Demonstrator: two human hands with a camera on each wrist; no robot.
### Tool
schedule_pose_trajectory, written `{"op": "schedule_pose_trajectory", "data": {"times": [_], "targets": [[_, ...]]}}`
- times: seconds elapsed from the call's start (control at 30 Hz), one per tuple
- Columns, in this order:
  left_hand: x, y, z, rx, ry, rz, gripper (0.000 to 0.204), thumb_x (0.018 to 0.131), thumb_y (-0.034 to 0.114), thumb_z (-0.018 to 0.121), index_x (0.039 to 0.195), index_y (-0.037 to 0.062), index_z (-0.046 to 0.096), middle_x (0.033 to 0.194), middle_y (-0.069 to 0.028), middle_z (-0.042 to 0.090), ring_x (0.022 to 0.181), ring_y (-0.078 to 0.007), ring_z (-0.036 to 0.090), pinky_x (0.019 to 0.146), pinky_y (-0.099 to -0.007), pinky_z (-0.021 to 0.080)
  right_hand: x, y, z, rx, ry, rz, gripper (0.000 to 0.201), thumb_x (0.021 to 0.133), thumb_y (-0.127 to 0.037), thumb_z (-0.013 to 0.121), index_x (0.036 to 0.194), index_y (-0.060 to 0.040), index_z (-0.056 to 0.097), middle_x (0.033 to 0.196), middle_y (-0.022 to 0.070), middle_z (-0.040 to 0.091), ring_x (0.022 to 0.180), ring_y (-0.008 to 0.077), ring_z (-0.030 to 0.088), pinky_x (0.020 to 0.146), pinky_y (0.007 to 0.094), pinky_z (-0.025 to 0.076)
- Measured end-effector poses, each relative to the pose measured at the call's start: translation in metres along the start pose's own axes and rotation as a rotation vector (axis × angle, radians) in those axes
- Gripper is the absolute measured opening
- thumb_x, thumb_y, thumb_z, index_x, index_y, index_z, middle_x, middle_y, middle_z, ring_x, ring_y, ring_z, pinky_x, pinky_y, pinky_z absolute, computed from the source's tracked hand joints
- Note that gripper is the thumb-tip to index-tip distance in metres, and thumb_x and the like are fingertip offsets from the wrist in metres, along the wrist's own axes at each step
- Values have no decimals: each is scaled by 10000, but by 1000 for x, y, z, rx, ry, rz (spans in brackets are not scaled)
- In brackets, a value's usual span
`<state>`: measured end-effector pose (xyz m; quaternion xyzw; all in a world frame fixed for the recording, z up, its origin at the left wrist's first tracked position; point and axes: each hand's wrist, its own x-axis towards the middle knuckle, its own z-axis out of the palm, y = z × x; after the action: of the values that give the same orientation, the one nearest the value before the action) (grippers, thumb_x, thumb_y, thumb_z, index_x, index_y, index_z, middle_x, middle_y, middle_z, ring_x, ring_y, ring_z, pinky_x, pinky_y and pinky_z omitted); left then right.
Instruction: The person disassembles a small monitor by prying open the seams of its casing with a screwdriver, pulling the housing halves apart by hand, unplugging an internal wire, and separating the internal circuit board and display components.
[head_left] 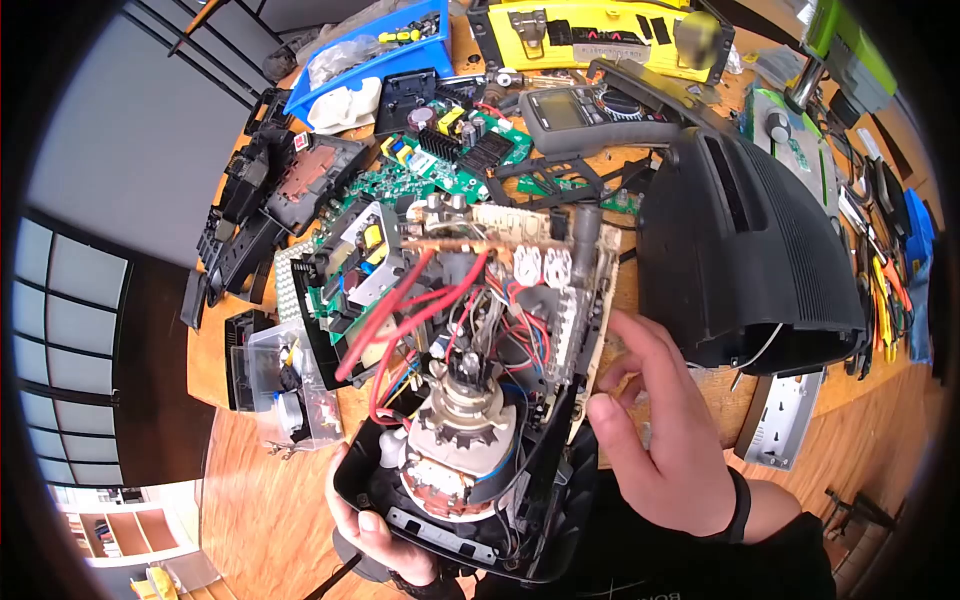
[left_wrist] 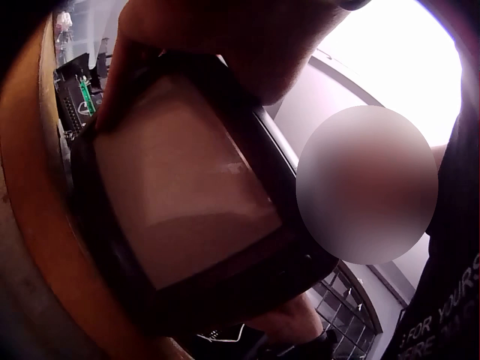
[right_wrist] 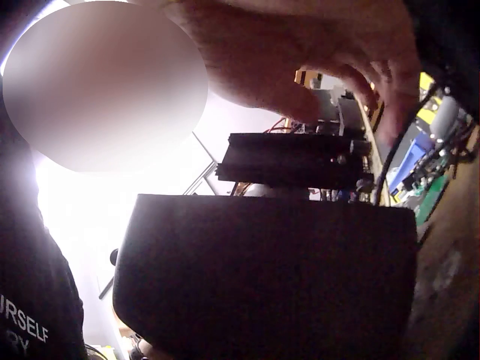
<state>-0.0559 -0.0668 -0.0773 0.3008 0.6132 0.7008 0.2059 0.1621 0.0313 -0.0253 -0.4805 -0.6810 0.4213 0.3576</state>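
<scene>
A small CRT television [head_left: 460, 430] with its back cover off shows its picture tube [head_left: 465, 410], red wires [head_left: 385, 325] and an upright circuit board [head_left: 590, 320]. My left hand [head_left: 375, 540] grips the black front frame [head_left: 420, 535] at its lower left, thumb on the rim. In the left wrist view the glass screen [left_wrist: 180, 180] faces the camera, with fingers over the frame's edge. Beside the board's right edge is my right hand [head_left: 670, 430], its fingers loosely bent and thumb apart. From the right wrist, the dark casing [right_wrist: 262, 262] hides much of the inside.
A black plastic housing [head_left: 740, 240] stands right of the television. Behind lie green circuit boards [head_left: 450, 150], a multimeter [head_left: 600, 115], a blue bin [head_left: 375, 50] and a yellow case [head_left: 600, 40]. A clear plastic box [head_left: 300, 400] sits at the left table edge; hand tools [head_left: 885, 270] lie far right.
</scene>
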Motion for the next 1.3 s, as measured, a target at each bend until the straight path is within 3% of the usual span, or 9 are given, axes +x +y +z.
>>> {"op": "schedule_pose_trajectory", "data": {"times": [0.1, 0.13, 0.2, 0.37, 0.67, 0.73, 0.87, 0.93, 1.3], "targets": [[0, -2, -5, 29, -4, 0, 852, 819, 555, 596, 1409, -26, 395, 1280, -203, 561, 1152, -310, 589, 984, -453, 485, 5, 7, 8, 108, 22, -74, 524, 982, -164, 555, 1394, 77, 336, 1296, 192, 499, 1200, 238, 533, 1007, 295, 405], [1, -4, -6, 21, -6, -5, 866, 812, 561, 602, 1406, -33, 394, 1280, -204, 561, 1148, -309, 590, 981, -448, 485, 7, 4, 11, 107, 20, -80, 524, 982, -164, 555, 1394, 77, 336, 1296, 192, 499, 1200, 238, 533, 1007, 295, 405], [2, -5, -9, 28, -8, 2, 880, 808, 590, 602, 1402, -26, 396, 1271, -203, 564, 1138, -309, 590, 986, -450, 478, 15, -5, 19, 769, 117, 141, 465, 1001, -151, 529, 1380, 59, 358, 1280, 116, 518, 1098, 133, 534, 942, 255, 409], [3, -7, -15, 95, -45, -4, 886, 828, 647, 576, 1386, -19, 405, 1246, -192, 576, 1105, -296, 599, 968, -450, 484, 29, 6, 14, 980, -9, 302, 364, 987, -52, 510, 1341, 11, 449, 1055, 4, 582, 874, 30, 454, 772, 206, 380], [5, -1, -10, 133, -71, 0, 849, 847, 643, 549, 1371, -12, 420, 1221, -181, 587, 1040, -277, 626, 865, -402, 539, 27, 6, 9, 855, -74, 292, 411, 1027, -110, 490, 1408, 16, 402, 1277, 71, 586, 1073, 50, 517, 925, 220, 408], [3, -1, -13, 50, -67, -17, 806, 858, 563, 619, 1315, -89, 493, 1246, -194, 590, 1138, -273, 592, 1020, -407, 439, 27, 10, 15, 895, -59, 222, 401, 1032, -114, 481, 1403, 14, 404, 1246, 62, 593, 1049, 45, 514, 908, 218, 409], [4, -2, -9, 1, -72, 4, 806, 857, 563, 615, 1316, -88, 493, 1245, -192, 592, 1140, -274, 591, 1021, -409, 438, 26, 5, 18, 914, -31, 134, 373, 1042, -125, 466, 1384, 14, 414, 1165, 38, 600, 991, 37, 499, 872, 216, 407], [3, -5, -11, 95, -39, -2, 842, 837, 630, 560, 1389, 9, 422, 1216, -164, 584, 1025, -254, 617, 843, -381, 532, 25, 6, 18, 889, -35, 132, 362, 1043, -127, 465, 1371, 18, 419, 1148, 36, 599, 975, 36, 496, 862, 216, 406], [1, -6, -15, 46, -44, 7, 807, 856, 570, 587, 1344, -59, 459, 1243, -191, 587, 1133, -283, 590, 1008, -429, 451, 19, 3, 26, 792, 41, 53, 323, 1046, -137, 456, 1325, 26, 440, 1104, 31, 594, 934, 38, 498, 821, 206, 403]]}}
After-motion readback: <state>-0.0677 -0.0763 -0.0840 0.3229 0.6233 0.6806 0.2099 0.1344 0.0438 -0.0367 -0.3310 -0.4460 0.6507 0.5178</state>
